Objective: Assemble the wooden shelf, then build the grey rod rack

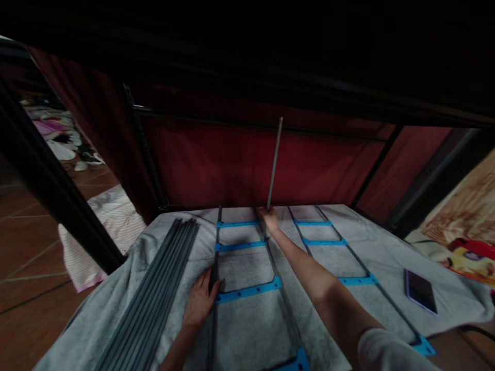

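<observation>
My right grip (269,219) holds the gray rod (275,164) near-upright. Left hand (198,303) touches the blue-runged frame (247,292), closure unclear; I'd steady it.

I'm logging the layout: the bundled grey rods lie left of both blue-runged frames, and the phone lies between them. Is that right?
Not quite: the head view shows the phone right of both blue-runged frames. The bundled grey rods do lie left.

Thin grey rod (275,159), near-upright, slightly tilted, at far end of flat ladder-like frame (247,292) with blue crosspieces (242,246).
</observation>
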Demonstrator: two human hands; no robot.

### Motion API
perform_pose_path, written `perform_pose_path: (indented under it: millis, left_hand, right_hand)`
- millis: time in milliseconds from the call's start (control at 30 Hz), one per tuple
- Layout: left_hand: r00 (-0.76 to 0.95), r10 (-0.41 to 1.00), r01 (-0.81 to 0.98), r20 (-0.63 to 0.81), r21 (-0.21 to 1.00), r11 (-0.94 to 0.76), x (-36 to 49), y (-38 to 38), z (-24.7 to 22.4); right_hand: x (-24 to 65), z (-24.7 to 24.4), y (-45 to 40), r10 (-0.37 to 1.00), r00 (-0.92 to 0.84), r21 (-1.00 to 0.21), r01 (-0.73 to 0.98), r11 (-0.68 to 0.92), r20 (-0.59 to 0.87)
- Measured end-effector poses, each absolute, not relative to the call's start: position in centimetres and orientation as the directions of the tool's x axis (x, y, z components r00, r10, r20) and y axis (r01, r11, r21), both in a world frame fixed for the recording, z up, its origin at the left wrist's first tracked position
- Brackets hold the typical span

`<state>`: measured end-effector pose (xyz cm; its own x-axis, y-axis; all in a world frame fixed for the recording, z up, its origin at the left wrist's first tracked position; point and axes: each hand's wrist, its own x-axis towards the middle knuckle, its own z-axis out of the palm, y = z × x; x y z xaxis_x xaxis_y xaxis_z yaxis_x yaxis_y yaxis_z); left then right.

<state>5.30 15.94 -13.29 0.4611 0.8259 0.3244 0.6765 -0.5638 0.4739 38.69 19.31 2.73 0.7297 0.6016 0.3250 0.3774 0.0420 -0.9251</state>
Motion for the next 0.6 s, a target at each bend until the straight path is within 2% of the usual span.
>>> perform_pose_path:
  millis: [167,333,467,600]
  left_hand:
    - [0.464,0.835,0.673,0.298,0.494,-0.55,5.2,16.6,-13.7]
    - [0.334,0.913,0.678,0.232,0.614,-0.404,6.7,16.4,-12.5]
    - [0.178,0.975,0.528,0.133,0.823,-0.208,8.3,15.3,-10.3]
    - [0.149,0.988,0.426,0.048,0.898,-0.107,8.2,14.4,-7.6]
  right_hand:
    - [37.0,-2.1,8.7,0.636,0.747,-0.895,0.399,-0.197,0.193]
    - [33.8,-8.4,-0.3,0.721,0.69,-0.841,0.422,-0.339,0.055]
    - [32.4,-9.4,-1.8,0.742,0.671,-0.787,0.451,-0.421,-0.012]
    - [31.5,-8.5,-1.4,0.761,0.645,-0.817,0.402,-0.413,-0.067]
